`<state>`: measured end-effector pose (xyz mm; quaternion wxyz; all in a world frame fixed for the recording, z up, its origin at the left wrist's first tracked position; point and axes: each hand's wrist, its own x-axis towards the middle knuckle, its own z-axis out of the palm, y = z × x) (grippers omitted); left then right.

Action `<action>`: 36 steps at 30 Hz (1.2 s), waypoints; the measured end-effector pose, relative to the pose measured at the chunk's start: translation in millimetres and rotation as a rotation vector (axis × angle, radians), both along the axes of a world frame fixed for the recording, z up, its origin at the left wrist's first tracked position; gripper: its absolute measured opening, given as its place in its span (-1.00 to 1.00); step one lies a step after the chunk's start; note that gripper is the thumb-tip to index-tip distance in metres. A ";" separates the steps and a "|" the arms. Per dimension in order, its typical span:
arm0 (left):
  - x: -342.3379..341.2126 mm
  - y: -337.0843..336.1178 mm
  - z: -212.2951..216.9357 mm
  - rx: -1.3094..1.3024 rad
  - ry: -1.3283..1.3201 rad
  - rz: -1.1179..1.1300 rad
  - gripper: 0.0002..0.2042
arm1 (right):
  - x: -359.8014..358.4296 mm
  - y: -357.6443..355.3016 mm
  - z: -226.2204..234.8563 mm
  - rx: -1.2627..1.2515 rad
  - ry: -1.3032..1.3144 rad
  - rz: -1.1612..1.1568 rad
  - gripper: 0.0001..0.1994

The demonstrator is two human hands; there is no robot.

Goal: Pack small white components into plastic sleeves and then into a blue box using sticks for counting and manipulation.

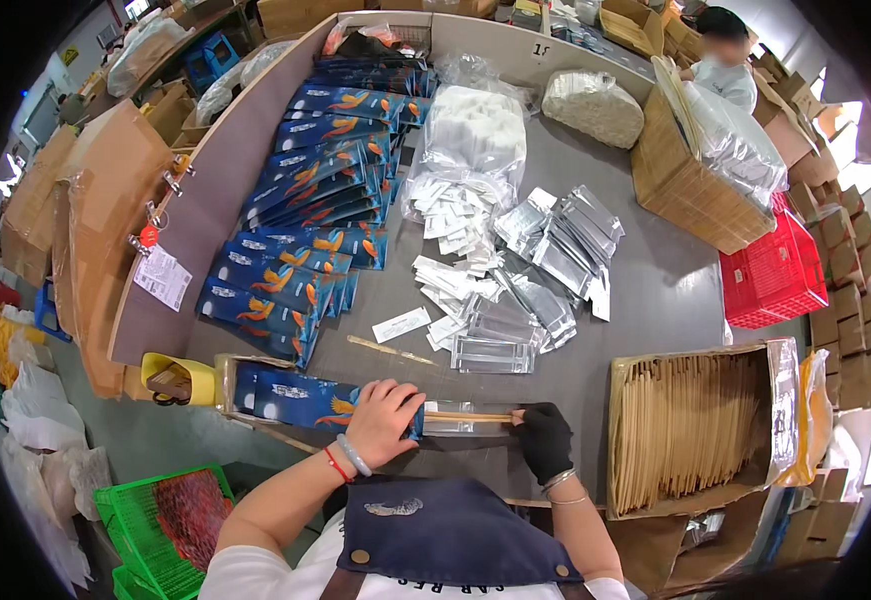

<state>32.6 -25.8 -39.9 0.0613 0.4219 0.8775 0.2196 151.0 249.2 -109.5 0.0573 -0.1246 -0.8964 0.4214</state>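
A pair of wooden chopsticks (467,415) lies sideways along the tabletop's (645,300) near edge. The left hand (383,420) presses a blue sleeve (300,400) over one end; the gloved right hand (545,440) pinches the other end.

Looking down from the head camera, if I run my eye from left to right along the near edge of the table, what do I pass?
Green basket → yellow tape dispenser → blue printed sleeve → bare left hand → wooden chopsticks → black-gloved right hand → open carton of chopsticks → red crate.
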 end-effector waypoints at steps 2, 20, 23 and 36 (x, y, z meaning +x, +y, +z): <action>2.8 2.3 -5.6 0.000 -0.004 0.009 -0.30 | -9.0 -23.4 6.0 -0.046 -0.049 0.007 -0.83; -93.5 -43.1 35.7 -0.033 0.284 0.096 -0.65 | -31.1 -33.8 103.6 0.451 -0.111 0.219 -0.43; -48.1 -41.6 8.5 0.065 0.059 0.347 -0.38 | -31.3 -41.7 105.3 0.475 -0.128 0.213 -0.48; -6.0 -30.9 -33.5 0.057 -0.161 0.501 -0.12 | -38.6 -63.0 82.3 0.408 -0.097 0.368 -0.41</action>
